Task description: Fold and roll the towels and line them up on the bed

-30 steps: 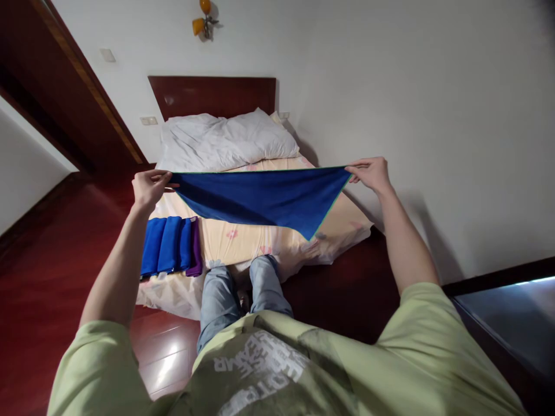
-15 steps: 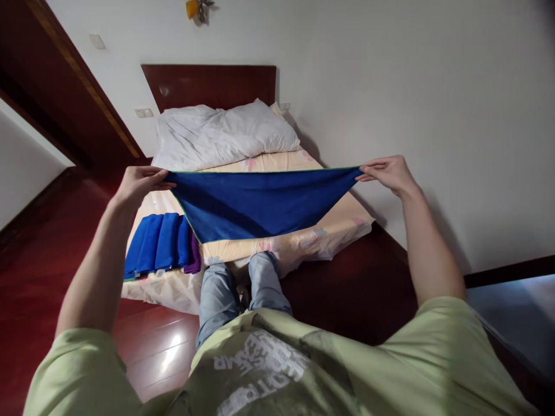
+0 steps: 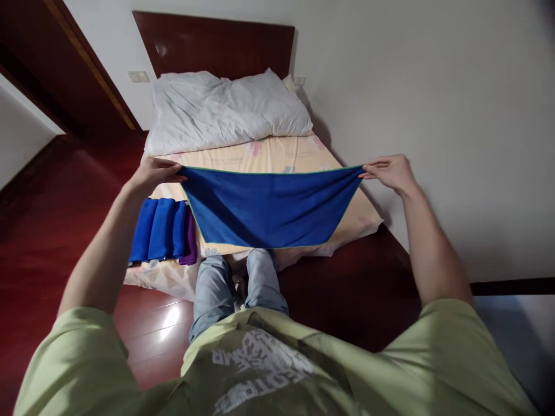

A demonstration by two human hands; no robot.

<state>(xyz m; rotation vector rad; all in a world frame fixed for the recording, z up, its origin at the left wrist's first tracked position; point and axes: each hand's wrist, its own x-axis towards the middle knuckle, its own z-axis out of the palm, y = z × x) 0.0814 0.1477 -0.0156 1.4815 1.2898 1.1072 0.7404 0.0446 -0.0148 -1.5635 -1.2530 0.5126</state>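
Observation:
A blue towel [image 3: 271, 208] with a thin green edge hangs stretched out between my hands, above the front of the bed. My left hand [image 3: 161, 171] pinches its upper left corner, and my right hand [image 3: 387, 171] pinches the upper right one. The towel's top edge sags slightly, and folds run across its right side. Below my left forearm lie several folded blue towels [image 3: 161, 229] in a row on the bed, with a folded purple towel [image 3: 189, 237] at the right end of the row.
The bed [image 3: 243, 153] has a floral sheet and a white pillow [image 3: 229, 112] against the dark wooden headboard [image 3: 217, 46]. A white wall [image 3: 411, 75] stands to the right. Dark red floor [image 3: 87, 242] surrounds the bed, and my legs [image 3: 260, 280] touch or nearly touch its front edge.
The hanging towel has opened out from a slanted triangle into a wider, more even shape. My left hand has moved a little right; the view has tilted downward.

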